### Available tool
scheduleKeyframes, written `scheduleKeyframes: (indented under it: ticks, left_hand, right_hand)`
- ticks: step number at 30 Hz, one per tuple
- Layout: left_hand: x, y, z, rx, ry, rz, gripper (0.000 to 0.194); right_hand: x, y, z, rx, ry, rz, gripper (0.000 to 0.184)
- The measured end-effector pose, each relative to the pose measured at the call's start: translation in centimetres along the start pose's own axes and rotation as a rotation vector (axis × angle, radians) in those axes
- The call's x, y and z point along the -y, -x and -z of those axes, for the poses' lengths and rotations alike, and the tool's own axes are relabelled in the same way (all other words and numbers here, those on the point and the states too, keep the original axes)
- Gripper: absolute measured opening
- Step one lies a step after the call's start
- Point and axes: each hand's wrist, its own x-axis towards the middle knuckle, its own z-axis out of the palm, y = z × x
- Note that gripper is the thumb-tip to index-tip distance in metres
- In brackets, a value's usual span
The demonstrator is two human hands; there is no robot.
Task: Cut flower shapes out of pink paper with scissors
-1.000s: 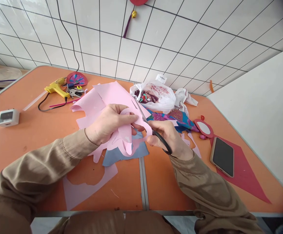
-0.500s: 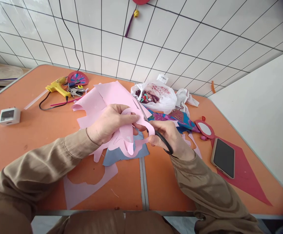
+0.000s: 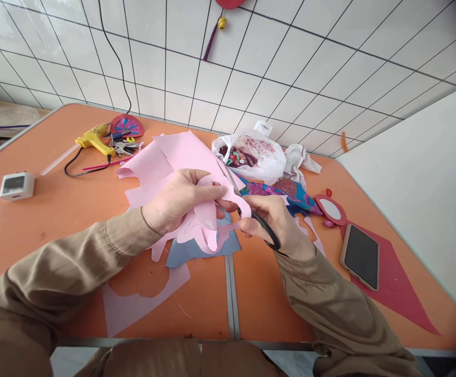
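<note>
Pinched between the thumb and fingers of my left hand (image 3: 184,198) is a piece of pink paper (image 3: 204,233) with a curved, cut outline. My right hand (image 3: 277,222) is wrapped around black-handled scissors (image 3: 266,229); their metal blades point up and away, against the paper's edge. A narrow pink strip curls past the blades beside my right thumb. Below my hands lies a piece of blue-grey material (image 3: 196,254). Larger pink sheets (image 3: 184,149) are spread behind my left hand, and a pink offcut (image 3: 141,309) rests nearer the table's front edge.
Toward the back left are a yellow glue gun (image 3: 94,140), keys (image 3: 123,146) and a white charger-like block (image 3: 17,186). A plastic bag (image 3: 267,159) and patterned cloth (image 3: 302,198) sit behind my right hand. Farther right, a phone (image 3: 360,256) lies on a red sheet (image 3: 401,283).
The view has shifted very slightly. Both hands, the paper and the scissors keep nearly the same pose, with the dangling pink strip turned a little.
</note>
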Motion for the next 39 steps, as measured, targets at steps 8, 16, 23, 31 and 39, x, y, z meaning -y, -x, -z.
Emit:
scheduleKeyframes:
  ticks: [8,16,23,31,39]
  left_hand:
    - [0.0,-0.1,0.0,0.008,-0.024,-0.022,0.015]
    - [-0.5,0.1,-0.2,-0.039,-0.112,-0.04,0.012]
    - [-0.5,0.0,0.3,0.011,-0.156,-0.063,0.012]
    - [-0.6,0.0,0.4,0.012,-0.131,-0.014,0.011]
    - [-0.8,-0.2,0.8,0.063,-0.119,0.018,0.014]
  right_hand:
    - [-0.1,0.1,0.2,0.002,0.024,-0.009,0.056]
    - [0.1,0.1,0.2,-0.002,0.047,-0.036,0.059]
    - [0.1,0.2,0.4,0.005,0.042,-0.024,0.056]
    - [0.2,0.1,0.5,0.016,0.058,-0.02,0.058]
    - [0.1,0.1,0.4,0.029,0.094,-0.041,0.06]
